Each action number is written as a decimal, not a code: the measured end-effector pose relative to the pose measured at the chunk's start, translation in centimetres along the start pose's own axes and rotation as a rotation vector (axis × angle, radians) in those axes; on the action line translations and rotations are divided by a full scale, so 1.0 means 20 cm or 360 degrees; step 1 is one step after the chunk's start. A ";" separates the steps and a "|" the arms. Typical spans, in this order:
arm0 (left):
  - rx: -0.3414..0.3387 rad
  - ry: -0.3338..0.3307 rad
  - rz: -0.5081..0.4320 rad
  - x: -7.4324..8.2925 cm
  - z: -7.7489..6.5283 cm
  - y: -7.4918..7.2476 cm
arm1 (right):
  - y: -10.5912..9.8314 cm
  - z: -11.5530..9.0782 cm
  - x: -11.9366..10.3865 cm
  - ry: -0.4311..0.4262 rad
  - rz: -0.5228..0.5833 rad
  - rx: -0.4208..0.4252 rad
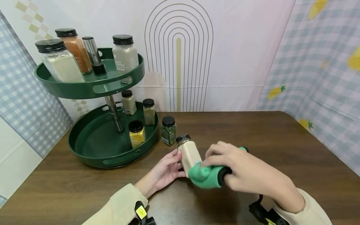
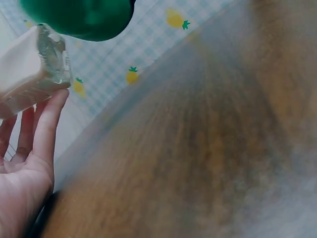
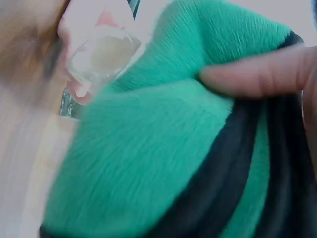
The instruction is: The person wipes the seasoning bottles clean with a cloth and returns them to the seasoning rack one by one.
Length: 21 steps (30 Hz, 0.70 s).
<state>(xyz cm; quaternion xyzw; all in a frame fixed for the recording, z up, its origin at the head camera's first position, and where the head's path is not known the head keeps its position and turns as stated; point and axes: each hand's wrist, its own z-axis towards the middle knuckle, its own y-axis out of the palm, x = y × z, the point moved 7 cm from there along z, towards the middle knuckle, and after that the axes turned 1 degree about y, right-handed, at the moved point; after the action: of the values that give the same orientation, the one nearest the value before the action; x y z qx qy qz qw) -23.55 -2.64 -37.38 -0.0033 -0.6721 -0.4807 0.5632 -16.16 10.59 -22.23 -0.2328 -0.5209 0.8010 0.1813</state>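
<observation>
My left hand [image 1: 168, 168] grips a square glass spice jar [image 1: 189, 153] with a black lid and pale powder inside, tilted above the table. In the left wrist view the fingers [image 2: 47, 124] hold the jar [image 2: 22, 69] near its base. A green cloth [image 1: 206, 176] with black edging is bunched in my right hand [image 1: 239, 165], against the lower side of the jar in the head view. The right wrist view has the thumb [image 3: 257, 79] pressing into the cloth [image 3: 143, 148], with the jar's base [image 3: 104, 57] just beyond.
A two-tier green turntable rack [image 1: 112, 161] stands at the left. Its upper tray [image 1: 92, 90] bears several larger jars, and small spice jars stand in the lower one. A jar of green herbs [image 1: 168, 131] sits on the wooden table [image 1: 253, 134] beside the rack. Patterned cloth [image 1: 242, 56] hangs behind.
</observation>
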 end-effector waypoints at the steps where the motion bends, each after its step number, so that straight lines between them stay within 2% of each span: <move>1: -0.0015 -0.0002 0.0010 0.00 0.00 0.00 | -0.02 0.00 0.01 0.0024 -0.0004 0.0085; 4: -0.0068 -0.0025 0.0053 -0.01 0.00 0.02 | -0.05 0.01 0.05 0.0137 -0.0012 0.0311; 7: -0.0113 -0.0056 0.0098 -0.03 0.00 0.03 | -0.03 0.02 0.08 0.0267 -0.0005 0.0400; 11: -0.0108 -0.0053 0.0128 -0.03 0.00 0.03 | 0.03 0.04 0.10 0.0413 -0.0046 0.0341; 14: -0.0076 -0.0023 0.0111 -0.02 0.00 0.02 | 0.06 0.05 0.10 0.0460 -0.0090 0.0294; 17: -0.0057 -0.0004 0.0082 -0.02 0.00 0.02 | 0.06 0.04 0.11 0.0460 -0.0107 0.0238; 21: -0.0015 0.0013 0.0037 -0.01 0.00 0.01 | 0.06 0.03 0.10 0.0391 -0.0121 0.0103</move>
<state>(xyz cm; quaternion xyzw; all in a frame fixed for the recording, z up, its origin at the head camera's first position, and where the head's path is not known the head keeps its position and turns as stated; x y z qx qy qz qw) -23.38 -2.50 -37.34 -0.0120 -0.6675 -0.4772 0.5715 -18.17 10.77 -23.61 -0.3031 -0.4771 0.7754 0.2815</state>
